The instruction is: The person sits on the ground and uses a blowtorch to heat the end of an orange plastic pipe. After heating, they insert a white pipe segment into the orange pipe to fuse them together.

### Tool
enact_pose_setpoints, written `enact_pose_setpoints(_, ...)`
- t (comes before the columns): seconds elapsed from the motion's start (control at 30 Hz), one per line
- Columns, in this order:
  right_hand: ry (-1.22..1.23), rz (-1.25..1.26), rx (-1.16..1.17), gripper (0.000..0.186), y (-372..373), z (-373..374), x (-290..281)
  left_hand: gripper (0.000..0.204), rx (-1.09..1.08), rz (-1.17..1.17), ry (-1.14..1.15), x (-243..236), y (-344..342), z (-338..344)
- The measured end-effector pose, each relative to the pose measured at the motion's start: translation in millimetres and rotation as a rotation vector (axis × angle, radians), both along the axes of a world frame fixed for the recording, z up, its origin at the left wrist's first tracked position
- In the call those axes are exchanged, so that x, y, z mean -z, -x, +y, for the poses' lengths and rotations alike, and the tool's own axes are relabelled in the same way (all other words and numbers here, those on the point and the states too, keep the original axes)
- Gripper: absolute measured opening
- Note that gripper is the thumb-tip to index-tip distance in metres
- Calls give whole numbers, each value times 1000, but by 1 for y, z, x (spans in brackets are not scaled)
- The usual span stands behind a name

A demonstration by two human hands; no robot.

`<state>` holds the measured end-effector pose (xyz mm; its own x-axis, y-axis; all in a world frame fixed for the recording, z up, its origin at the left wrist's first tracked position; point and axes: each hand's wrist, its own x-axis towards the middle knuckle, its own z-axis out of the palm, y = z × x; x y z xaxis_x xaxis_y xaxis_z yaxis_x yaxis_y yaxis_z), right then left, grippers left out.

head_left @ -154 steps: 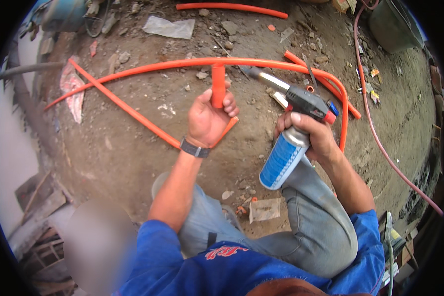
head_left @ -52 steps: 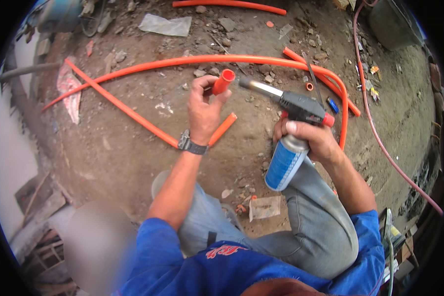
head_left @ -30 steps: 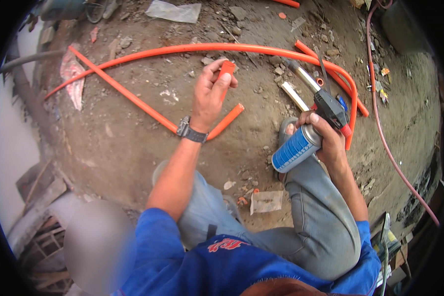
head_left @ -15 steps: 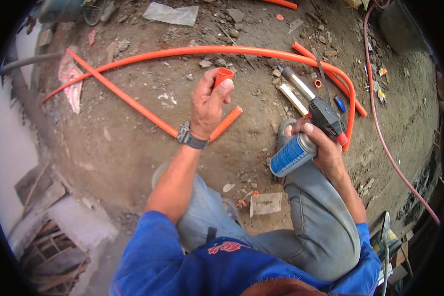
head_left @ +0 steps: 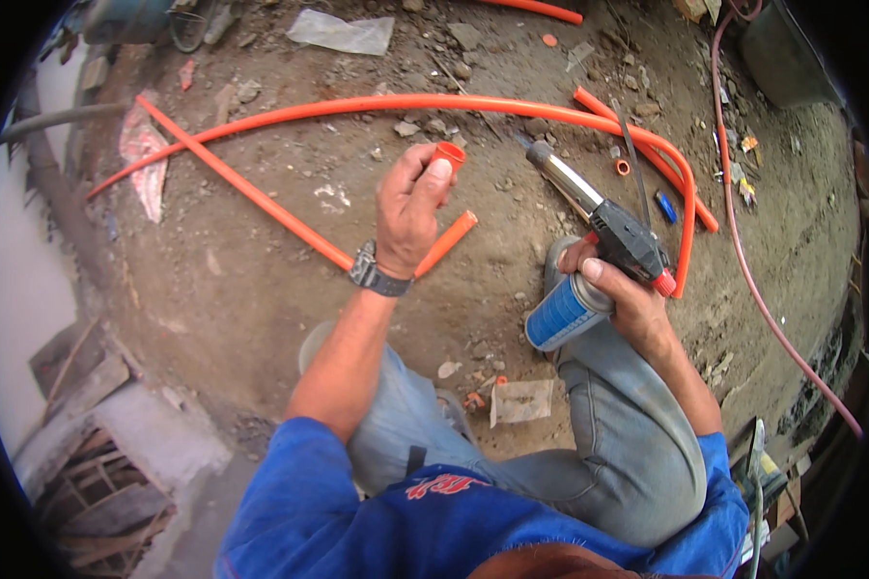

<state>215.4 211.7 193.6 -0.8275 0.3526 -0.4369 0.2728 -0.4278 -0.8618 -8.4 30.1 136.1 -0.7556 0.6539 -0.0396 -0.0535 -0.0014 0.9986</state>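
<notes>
My left hand [head_left: 408,203], a watch on its wrist, is closed around an orange plastic pipe [head_left: 449,152]. Only the open, slightly flared mouth shows above the thumb; its length below is hidden by the hand. At right, my right hand [head_left: 623,289] grips a gas torch [head_left: 632,236] by its blue canister [head_left: 562,314], just under the black head. Its metal nozzle points up and left, with a faint bluish glow at the tip, apart from the pipe mouth. Behind the left wrist lies another orange pipe end [head_left: 449,241].
A long orange pipe [head_left: 357,104] curves across the dirt ahead. Near its right bend lie a blue lighter [head_left: 665,206], a small orange ring [head_left: 623,167] and a thin dark blade [head_left: 632,145]. A pink hose [head_left: 743,261] runs along the right. Broken wood [head_left: 106,492] is at lower left.
The torch has tilted and shifted slightly left, its nozzle nearer the pipe mouth. A faint bluish glow now shows at its tip. The left hand has barely moved.
</notes>
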Motion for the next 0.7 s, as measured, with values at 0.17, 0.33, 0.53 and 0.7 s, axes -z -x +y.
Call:
enact_pose_setpoints(0.17, -5, 49, -21, 35, 4, 1, -1, 31, 26, 5, 51, 6, 2, 3)
enact_pose_setpoints(0.33, -66, -140, 38, 27, 15, 0, 2, 39, 50, -245, 156, -5, -1, 10)
enact_pose_setpoints(0.53, -10, -125, -109, 39, 22, -4, -7, 43, 56, -355, 42, 21, -1, 9)
enact_pose_setpoints(0.7, -13, -140, -74, 36, 26, 8, 3, 44, 16, -458, 122, -7, -12, 21)
